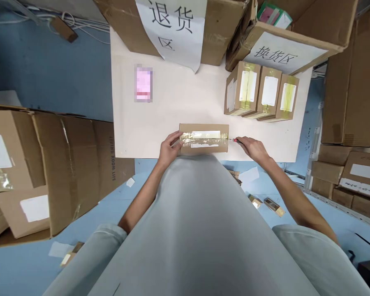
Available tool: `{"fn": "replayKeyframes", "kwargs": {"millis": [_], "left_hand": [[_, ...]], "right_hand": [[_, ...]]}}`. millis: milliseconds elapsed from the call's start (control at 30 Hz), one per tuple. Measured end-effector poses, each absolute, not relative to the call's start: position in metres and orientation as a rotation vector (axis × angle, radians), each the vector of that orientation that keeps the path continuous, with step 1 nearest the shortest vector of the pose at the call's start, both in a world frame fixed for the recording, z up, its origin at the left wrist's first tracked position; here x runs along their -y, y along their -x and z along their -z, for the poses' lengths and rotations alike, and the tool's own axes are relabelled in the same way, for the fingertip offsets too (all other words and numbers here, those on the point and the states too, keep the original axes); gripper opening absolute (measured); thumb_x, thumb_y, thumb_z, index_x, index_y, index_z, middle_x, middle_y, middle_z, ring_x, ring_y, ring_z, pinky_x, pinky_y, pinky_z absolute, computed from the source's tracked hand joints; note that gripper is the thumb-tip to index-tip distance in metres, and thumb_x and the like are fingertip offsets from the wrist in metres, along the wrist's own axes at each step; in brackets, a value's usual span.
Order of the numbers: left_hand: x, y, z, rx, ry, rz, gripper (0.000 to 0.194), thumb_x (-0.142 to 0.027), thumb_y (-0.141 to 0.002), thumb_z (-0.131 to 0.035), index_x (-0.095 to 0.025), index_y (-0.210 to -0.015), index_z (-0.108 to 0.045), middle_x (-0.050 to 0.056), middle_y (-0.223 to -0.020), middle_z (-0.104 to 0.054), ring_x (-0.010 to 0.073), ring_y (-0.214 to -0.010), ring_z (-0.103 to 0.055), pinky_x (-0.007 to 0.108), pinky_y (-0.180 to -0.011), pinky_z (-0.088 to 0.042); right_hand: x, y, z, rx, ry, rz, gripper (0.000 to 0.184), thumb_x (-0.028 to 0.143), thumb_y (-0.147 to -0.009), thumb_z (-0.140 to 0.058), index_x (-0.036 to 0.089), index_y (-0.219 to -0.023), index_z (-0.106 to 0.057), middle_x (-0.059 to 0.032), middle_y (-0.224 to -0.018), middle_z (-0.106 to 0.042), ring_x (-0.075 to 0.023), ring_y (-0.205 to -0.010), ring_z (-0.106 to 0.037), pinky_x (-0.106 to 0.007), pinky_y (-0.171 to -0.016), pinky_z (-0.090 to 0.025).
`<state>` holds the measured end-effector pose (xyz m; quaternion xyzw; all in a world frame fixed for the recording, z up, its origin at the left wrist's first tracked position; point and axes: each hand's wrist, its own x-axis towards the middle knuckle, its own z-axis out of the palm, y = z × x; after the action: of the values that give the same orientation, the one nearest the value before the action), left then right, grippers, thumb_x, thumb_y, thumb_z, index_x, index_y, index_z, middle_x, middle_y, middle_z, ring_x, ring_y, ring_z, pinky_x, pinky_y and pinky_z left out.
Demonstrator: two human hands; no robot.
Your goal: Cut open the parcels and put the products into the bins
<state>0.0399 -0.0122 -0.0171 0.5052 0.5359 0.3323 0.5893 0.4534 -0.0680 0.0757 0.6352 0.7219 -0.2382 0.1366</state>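
A small cardboard box (pixel 203 144) lies at the table's front edge. Clear tape runs along its top seam, and the white label there is slit in two lengthwise. My left hand (pixel 170 150) grips the box's left end, thumb and fingers on its top and side. At the other end, my right hand (pixel 253 149) is closed around a small red-and-black utility knife (pixel 236 140). The knife's thin tip points left and reaches the right edge of the box at the seam. Most of its handle is hidden in my fingers.
Three taped boxes (pixel 269 92) stand at the right of the white table (pixel 172 102). Two large cartons with paper signs, a left one (pixel 222 33) and a right one (pixel 320 24), line the back. A pixelated pink item (pixel 143 84) lies left. An open carton (pixel 77 164) holds boxes beside the table.
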Motion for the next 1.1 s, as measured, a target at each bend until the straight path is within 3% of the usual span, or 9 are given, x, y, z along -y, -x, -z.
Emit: {"fn": "replayKeyframes", "kwargs": {"millis": [133, 267, 400, 600, 700, 800, 1000, 1100], "left_hand": [[0.012, -0.029, 0.022, -1.284, -1.170, -0.777, 0.072, -0.076, -0.088, -0.084, -0.025, -0.138, -0.079, 0.016, -0.162, -0.067, 0.0359, -0.149, -0.067, 0.057, -0.132, -0.050], [0.012, -0.007, 0.021, -1.344, -1.183, -0.762, 0.074, -0.077, -0.089, -0.083, -0.025, -0.141, -0.078, 0.017, -0.163, -0.066, 0.0360, -0.153, -0.064, 0.059, -0.131, -0.049], [0.012, 0.019, 0.023, -1.484, -1.266, -0.715, 0.069, -0.078, -0.093, -0.077, -0.030, -0.142, -0.079, 0.016, -0.169, -0.061, 0.0372, -0.161, -0.055, 0.061, -0.129, -0.050], [0.002, 0.056, 0.034, -1.621, -1.319, -0.674, 0.068, -0.078, -0.094, -0.074, -0.030, -0.142, -0.079, 0.017, -0.168, -0.061, 0.0406, -0.160, -0.054, 0.064, -0.123, -0.053], [-0.001, 0.053, 0.014, -1.667, -1.424, -0.705, 0.060, -0.070, -0.097, -0.074, -0.030, -0.140, -0.080, 0.017, -0.166, -0.062, 0.0408, -0.158, -0.055, 0.061, -0.122, -0.055], [0.003, 0.032, -0.025, -1.536, -1.519, -0.789, 0.053, -0.060, -0.107, -0.065, -0.031, -0.151, -0.074, 0.012, -0.171, -0.059, 0.0356, -0.158, -0.056, 0.055, -0.122, -0.058], [0.016, -0.012, -0.067, -1.422, -1.626, -0.761, 0.048, -0.053, -0.115, -0.055, -0.032, -0.155, -0.072, 0.007, -0.164, -0.067, 0.0301, -0.157, -0.060, 0.054, -0.136, -0.046], [0.021, -0.023, -0.060, -1.395, -1.559, -0.753, 0.052, -0.055, -0.116, -0.053, -0.031, -0.160, -0.068, 0.007, -0.168, -0.064, 0.0296, -0.159, -0.058, 0.050, -0.127, -0.056]], "right_hand": [[0.083, -0.438, -0.038, -2.235, -2.103, 0.939, 0.046, 0.038, -0.119, -0.037, 0.018, -0.147, -0.068, -0.0181, -0.136, -0.079, -0.0303, -0.122, -0.073, -0.043, -0.107, -0.056], [0.089, -0.404, -0.023, -2.320, -2.300, 1.068, 0.050, 0.043, -0.119, -0.032, 0.018, -0.144, -0.068, -0.0205, -0.139, -0.076, -0.0314, -0.131, -0.069, -0.051, -0.117, -0.055], [0.092, -0.376, -0.025, -2.366, -2.443, 1.143, 0.050, 0.045, -0.117, -0.033, 0.020, -0.142, -0.069, -0.0214, -0.140, -0.072, -0.0318, -0.133, -0.068, -0.052, -0.113, -0.057], [0.087, -0.353, -0.019, -1.997, -2.750, 1.271, 0.064, 0.066, -0.115, -0.030, 0.020, -0.142, -0.065, -0.0181, -0.131, -0.077, -0.0298, -0.115, -0.073, -0.045, -0.102, -0.060], [0.079, -0.331, -0.019, -1.912, -2.681, 1.519, 0.066, 0.071, -0.114, -0.033, 0.020, -0.144, -0.064, -0.0145, -0.125, -0.079, -0.0279, -0.109, -0.074, -0.041, -0.097, -0.060], [0.072, -0.306, -0.027, -1.946, -2.696, 1.620, 0.064, 0.069, -0.113, -0.037, 0.020, -0.143, -0.066, -0.0141, -0.127, -0.080, -0.0276, -0.111, -0.073, -0.041, -0.099, -0.060], [0.068, -0.288, -0.057, -1.934, -2.750, 1.540, 0.063, 0.067, -0.114, -0.036, 0.021, -0.144, -0.069, -0.0131, -0.130, -0.080, -0.0289, -0.115, -0.073, -0.041, -0.099, -0.061], [0.065, -0.299, -0.076, -1.955, -2.778, 1.366, 0.061, 0.064, -0.116, -0.038, 0.021, -0.146, -0.069, -0.0136, -0.132, -0.081, -0.0297, -0.113, -0.074, -0.040, -0.096, -0.061]]}}
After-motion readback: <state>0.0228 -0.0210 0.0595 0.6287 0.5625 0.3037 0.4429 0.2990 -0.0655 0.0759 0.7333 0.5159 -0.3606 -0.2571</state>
